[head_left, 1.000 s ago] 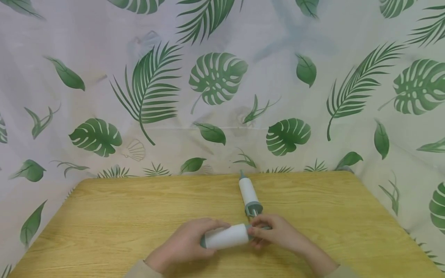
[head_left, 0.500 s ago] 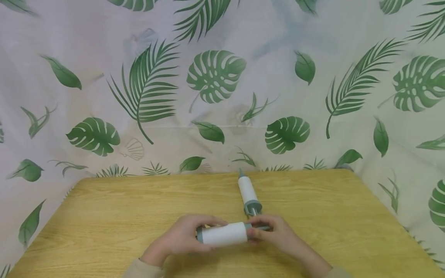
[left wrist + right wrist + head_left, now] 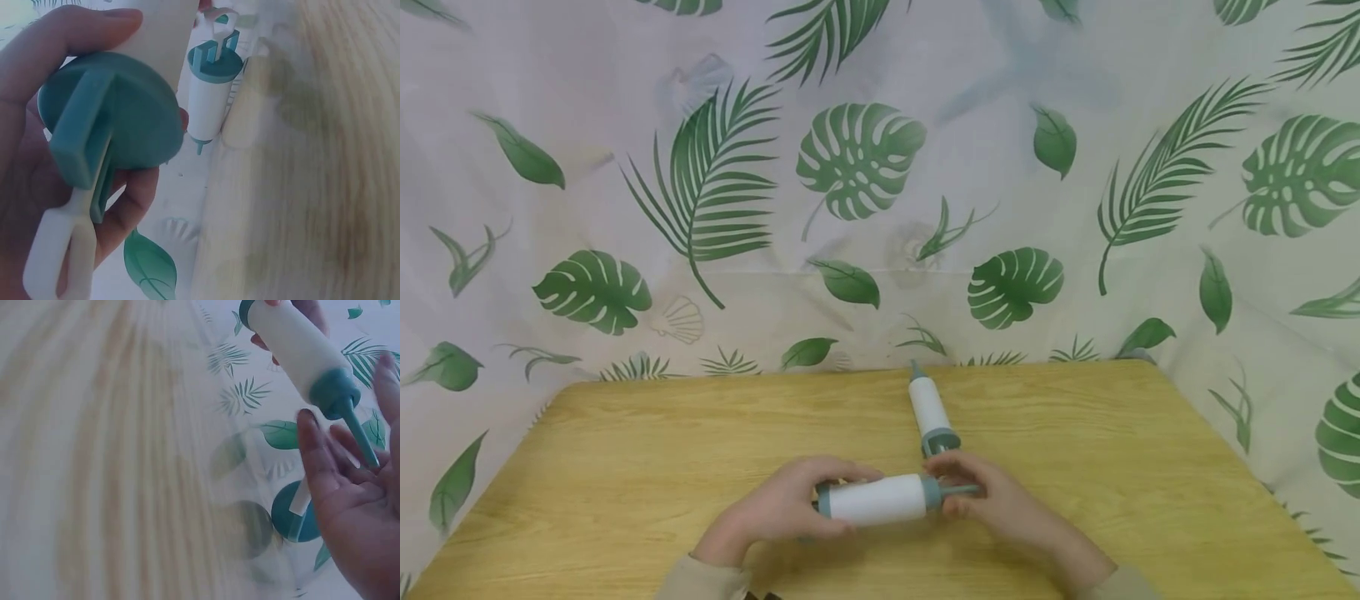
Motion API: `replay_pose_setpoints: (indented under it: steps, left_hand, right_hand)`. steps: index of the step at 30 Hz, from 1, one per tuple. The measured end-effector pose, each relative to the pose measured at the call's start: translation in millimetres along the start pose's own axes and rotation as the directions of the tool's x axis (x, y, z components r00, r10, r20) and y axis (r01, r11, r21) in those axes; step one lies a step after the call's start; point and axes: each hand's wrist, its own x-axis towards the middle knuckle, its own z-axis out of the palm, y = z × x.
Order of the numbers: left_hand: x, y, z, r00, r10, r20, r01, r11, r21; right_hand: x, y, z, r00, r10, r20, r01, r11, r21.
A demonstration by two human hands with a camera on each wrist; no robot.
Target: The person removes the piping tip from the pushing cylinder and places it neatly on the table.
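Over the table [image 3: 647, 450], toward its near edge, the left hand [image 3: 771, 508] grips a white syringe [image 3: 878, 500]; the right hand [image 3: 996, 493] has its fingers apart around the nozzle [image 3: 359, 431]. A second syringe [image 3: 929, 405] points at the far edge.

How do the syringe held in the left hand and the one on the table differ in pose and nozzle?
The held syringe is gripped by the left hand; the lying syringe rests on the table. The held syringe's nozzle points toward the right hand, the lying syringe's toward the leaf-print backdrop. The held syringe's nozzle looks slim and straight; the lying syringe's looks tapered. Both are white with teal ends.
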Motion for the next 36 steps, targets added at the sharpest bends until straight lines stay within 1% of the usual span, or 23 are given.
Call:
replay_pose_setpoints:
  steps: [2,4,6,9,13,17,20,23,24,28,32,36]
  left_hand:
    - [-0.3,-0.1,-1.6,1.0,-0.001,-0.003,0.001,1.0,-0.008]
    - [-0.5,-0.5,-2.5,1.0,-0.005,-0.001,0.005,1.0,-0.009]
    - [-0.5,-1.4,-2.9,1.0,-0.005,0.005,0.005,1.0,-0.006]
    - [-0.8,-2.8,-3.4,1.0,-0.007,0.011,0.007,1.0,-0.003]
    - [-0.6,-5.3,-3.3,1.0,-0.003,0.023,0.003,1.0,0.004]
    - [0.3,-6.1,-3.1,0.999,-0.006,0.032,0.006,1.0,0.004]
    - [0.7,-5.5,-3.0,0.999,-0.023,0.029,0.023,1.0,0.006]
    - [1.3,-5.3,-2.6,0.999,-0.038,0.031,0.038,0.999,0.004]
    - [1.7,-5.5,-2.4,0.999,-0.038,0.031,0.038,0.999,0.005]
    - [2.4,-6.8,-2.0,0.999,-0.032,0.034,0.032,0.999,0.005]
    - [1.9,-7.3,-1.7,0.999,-0.028,0.035,0.028,1.0,0.0]
    - [1.4,-6.7,-1.4,0.999,-0.032,0.036,0.032,0.999,-0.011]
  right_hand:
    - [0.3,-0.9,-1.7,1.0,0.012,0.027,-0.012,1.0,0.025]
    - [0.8,-1.5,-2.7,0.998,-0.004,0.063,0.0,0.999,0.052]
    - [1.4,-1.8,-3.0,0.995,-0.023,0.093,0.018,0.998,0.052]
    - [2.1,-2.8,-3.2,0.996,-0.015,0.086,0.016,1.0,-0.009]
    - [2.4,-2.8,-3.6,0.998,0.017,0.062,-0.012,0.997,-0.075]
    - [2.6,-2.8,-4.5,0.998,0.0,0.057,0.004,0.997,-0.077]
    - [2.3,-3.8,-5.2,0.999,-0.004,0.041,0.008,0.993,-0.115]
    - [1.2,-5.9,-5.6,0.999,0.011,0.036,-0.004,0.984,-0.176]
    - [0.8,-6.5,-5.8,0.999,0.014,0.036,-0.007,0.979,-0.204]
    - [0.4,-8.2,-5.2,0.999,0.024,0.047,-0.011,0.966,-0.258]
    - [1.1,-7.0,-4.3,0.999,0.002,0.049,0.011,0.964,-0.265]
    - [1.1,-7.7,-3.4,0.999,-0.011,0.038,0.02,0.97,-0.24]
